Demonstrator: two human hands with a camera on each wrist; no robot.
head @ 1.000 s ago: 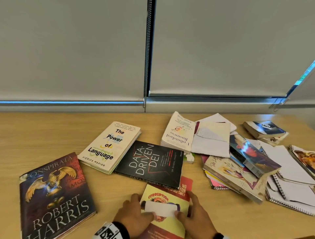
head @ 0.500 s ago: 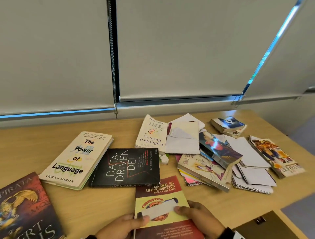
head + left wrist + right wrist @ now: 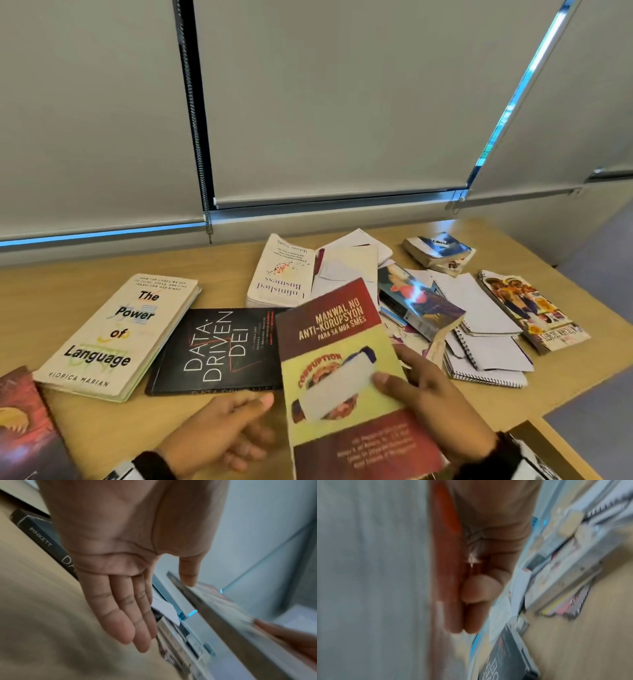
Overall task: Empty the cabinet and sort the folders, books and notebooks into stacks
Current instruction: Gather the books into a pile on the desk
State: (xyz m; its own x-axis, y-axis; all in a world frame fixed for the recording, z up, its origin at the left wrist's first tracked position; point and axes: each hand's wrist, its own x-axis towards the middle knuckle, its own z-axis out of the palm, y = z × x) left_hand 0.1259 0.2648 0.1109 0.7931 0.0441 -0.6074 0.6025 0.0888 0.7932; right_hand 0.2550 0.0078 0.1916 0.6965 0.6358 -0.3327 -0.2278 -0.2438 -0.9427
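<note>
Right hand (image 3: 442, 404) grips the red-yellow booklet (image 3: 342, 370) at its right edge, thumb on the cover, fingers behind, holding it tilted above the table (image 3: 51, 284) and overlapping the black book (image 3: 219, 349). Left hand (image 3: 219, 435) hovers beside it, palm open, fingers straight and together, holding nothing.

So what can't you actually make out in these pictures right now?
- Red hardback: title cut off by the head view's left edge.
- Anti-corruption manual: lower small print motion-blurred; a white patch hides its cartoon.
- Right hand: its fingers hidden behind the manual; right wrist view smeared.
</note>
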